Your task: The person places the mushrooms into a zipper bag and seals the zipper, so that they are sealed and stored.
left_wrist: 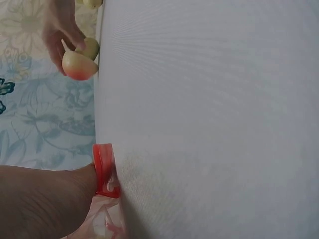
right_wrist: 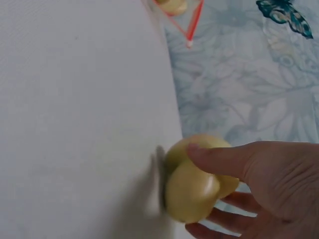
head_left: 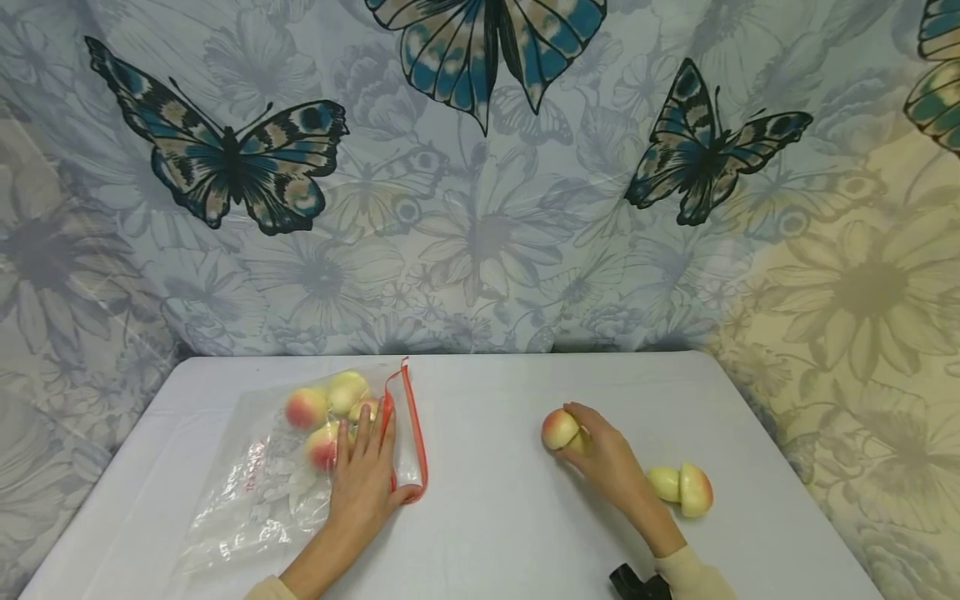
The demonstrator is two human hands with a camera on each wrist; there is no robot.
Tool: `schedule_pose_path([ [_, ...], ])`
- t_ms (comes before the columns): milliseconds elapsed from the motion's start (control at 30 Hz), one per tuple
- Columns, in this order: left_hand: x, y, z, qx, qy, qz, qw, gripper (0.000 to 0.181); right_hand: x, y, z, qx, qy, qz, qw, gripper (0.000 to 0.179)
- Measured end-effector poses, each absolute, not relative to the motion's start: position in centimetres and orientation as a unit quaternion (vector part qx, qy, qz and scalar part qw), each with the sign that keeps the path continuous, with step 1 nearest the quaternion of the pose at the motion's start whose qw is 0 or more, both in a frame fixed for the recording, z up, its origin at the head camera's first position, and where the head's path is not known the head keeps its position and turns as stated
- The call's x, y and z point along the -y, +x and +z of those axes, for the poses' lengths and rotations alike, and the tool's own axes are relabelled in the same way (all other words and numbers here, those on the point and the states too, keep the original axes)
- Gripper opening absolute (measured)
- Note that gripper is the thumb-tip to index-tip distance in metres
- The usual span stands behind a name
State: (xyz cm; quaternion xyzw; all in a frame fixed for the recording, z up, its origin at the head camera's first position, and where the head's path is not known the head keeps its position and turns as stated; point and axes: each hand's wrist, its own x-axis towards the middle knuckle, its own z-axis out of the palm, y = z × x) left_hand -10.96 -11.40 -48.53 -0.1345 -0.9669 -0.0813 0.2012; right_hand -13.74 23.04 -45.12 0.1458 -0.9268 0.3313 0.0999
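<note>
My left hand (head_left: 363,479) lies over a clear plastic bag (head_left: 255,500) on the left of the table, its fingers straight and the thumb at the red zip edge (head_left: 418,433). Several yellow-green toy mushrooms with reddish caps (head_left: 306,408) show inside the bag, some partly covered by the fingers. My right hand (head_left: 611,467) grips another toy mushroom (head_left: 560,429) by its stem, the rounded cap pointing left. In the right wrist view the thumb lies across this mushroom (right_wrist: 192,191), with the fingers on its other side.
Beside the right forearm, a further toy mushroom (head_left: 693,490) lies on its side on the white table (head_left: 480,500). A black object (head_left: 637,583) is by the right sleeve. Behind the table's far edge hangs a butterfly-patterned cloth (head_left: 487,250).
</note>
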Motion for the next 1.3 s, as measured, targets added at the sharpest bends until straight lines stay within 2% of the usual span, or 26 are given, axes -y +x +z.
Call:
schedule_pose_path([
  [167, 11.4, -11.0, -48.5, 0.967, -0.134, -0.075, 0.202, 0.122, -23.8, -13.6, -45.8, 0.927, 0.124, 0.346, 0.072, 0.080],
  [267, 11.4, -11.0, -48.5, 0.967, -0.135, -0.075, 0.204, 0.122, -24.1, -13.6, -46.2, 0.931, 0.105, 0.344, 0.071, 0.081],
  [767, 11.4, -10.9, -48.5, 0.967, -0.132, -0.070, 0.206, 0.120, -24.0, -14.2, -46.5, 0.888, 0.112, 0.417, 0.157, 0.048],
  [1033, 11.4, -11.0, -48.7, 0.964, -0.138, -0.069, 0.218, 0.122, -23.9, -14.6, -46.5, 0.870, 0.122, 0.431, 0.206, 0.045],
  [1300, 11.4, -11.0, -48.6, 0.964, -0.137, -0.076, 0.216, 0.122, -23.1, -15.3, -45.7, 0.859, 0.105, 0.454, 0.212, 0.044],
])
